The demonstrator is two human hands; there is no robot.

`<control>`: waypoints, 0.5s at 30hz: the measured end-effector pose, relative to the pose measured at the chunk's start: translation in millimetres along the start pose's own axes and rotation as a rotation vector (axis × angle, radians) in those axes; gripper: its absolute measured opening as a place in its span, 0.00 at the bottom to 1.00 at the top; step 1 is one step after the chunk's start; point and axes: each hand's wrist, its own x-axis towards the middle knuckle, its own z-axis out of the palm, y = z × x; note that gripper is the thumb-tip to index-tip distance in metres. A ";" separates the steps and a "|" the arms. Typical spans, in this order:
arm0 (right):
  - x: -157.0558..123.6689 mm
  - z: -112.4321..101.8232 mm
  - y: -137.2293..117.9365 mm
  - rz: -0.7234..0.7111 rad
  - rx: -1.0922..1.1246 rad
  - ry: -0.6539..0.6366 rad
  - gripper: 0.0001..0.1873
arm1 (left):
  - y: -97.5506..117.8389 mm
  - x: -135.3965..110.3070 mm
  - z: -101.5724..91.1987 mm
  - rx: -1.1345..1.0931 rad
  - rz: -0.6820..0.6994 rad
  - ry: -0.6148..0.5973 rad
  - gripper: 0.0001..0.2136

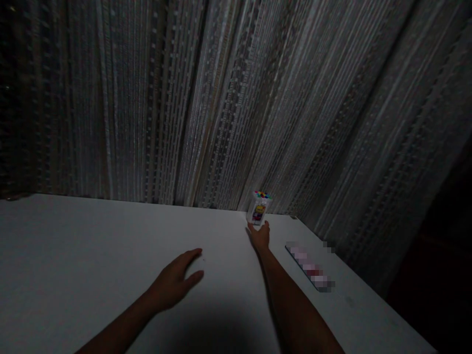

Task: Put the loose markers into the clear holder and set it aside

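Note:
A clear pack of markers [259,209] with colourful caps and a yellow and dark label stands upright at the back of the white table, close to the curtain. My right hand [261,236] is stretched out just in front of its base, thumb and fingers apart. Whether the fingertips touch the pack I cannot tell. Nearer to me and further left, my left hand [175,281] is held over the table with its thumb and fingers spread. Nothing is in it.
To the right of my right forearm, a flat, dark-edged object [308,268] lies on the white table [92,255], its top blurred out by pixels. A grey patterned curtain [206,103] hangs along the table's back and right edges. The scene is dim.

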 end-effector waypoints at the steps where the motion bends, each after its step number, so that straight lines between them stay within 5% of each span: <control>1: -9.4 -1.7 0.2 -0.012 0.016 0.005 0.35 | -0.9 0.8 1.0 -0.064 -0.019 0.010 0.31; 6: -65.7 -1.0 -16.9 -0.076 0.075 -0.111 0.15 | 3.9 10.8 2.1 -0.255 -0.103 0.022 0.32; 12: -133.2 31.3 -67.2 -0.186 0.148 -0.416 0.05 | -0.1 40.2 -10.7 -0.314 -0.211 0.034 0.36; 15: -151.8 40.9 -79.2 -0.296 0.119 -0.419 0.08 | -11.3 47.0 -16.6 -0.363 -0.229 0.047 0.35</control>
